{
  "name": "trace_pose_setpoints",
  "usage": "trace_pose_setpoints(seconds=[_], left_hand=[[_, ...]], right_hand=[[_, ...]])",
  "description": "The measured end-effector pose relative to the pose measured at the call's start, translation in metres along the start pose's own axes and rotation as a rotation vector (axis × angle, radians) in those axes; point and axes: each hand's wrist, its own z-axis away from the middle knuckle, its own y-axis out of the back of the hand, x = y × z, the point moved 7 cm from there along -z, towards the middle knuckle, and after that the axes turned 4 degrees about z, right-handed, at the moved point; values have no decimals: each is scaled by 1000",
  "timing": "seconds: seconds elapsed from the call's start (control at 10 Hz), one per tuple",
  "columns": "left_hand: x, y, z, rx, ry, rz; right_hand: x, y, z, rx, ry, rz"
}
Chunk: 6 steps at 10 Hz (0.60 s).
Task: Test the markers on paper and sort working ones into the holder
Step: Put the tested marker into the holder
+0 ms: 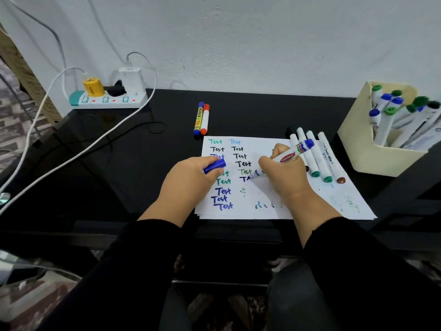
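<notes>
Marker [284, 158] in the right hand [282, 174] slants across the paper [267, 199], tip down-left on the sheet, blue tail up-right (grip clenched around its barrel). Left hand [191, 175] pinches the blue cap [214, 166]. Cream holder [362, 144] on the desk [95, 163] at right holds many capped markers.

**Markers, paper and holder**

A blue marker [284, 158] slants tip-down on the white paper [262, 199], which is covered in "Test" scrawls. Its blue cap [214, 166] is off. Four capped markers [317, 158] lie on the paper's right edge; two more [201, 118] lie behind it. The cream holder [358, 144] — far right — is crowded with markers.
</notes>
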Motion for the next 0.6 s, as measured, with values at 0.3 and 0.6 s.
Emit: trace_pose_setpoints(seconds=[0.3,0.6], left_hand=[[-1,-1,-1,-9,1,-6],[0,-1,0,-11,-3,0]], right_hand=[[0,3,1,28,4,-26],[-1,4,2,43,23,-28]])
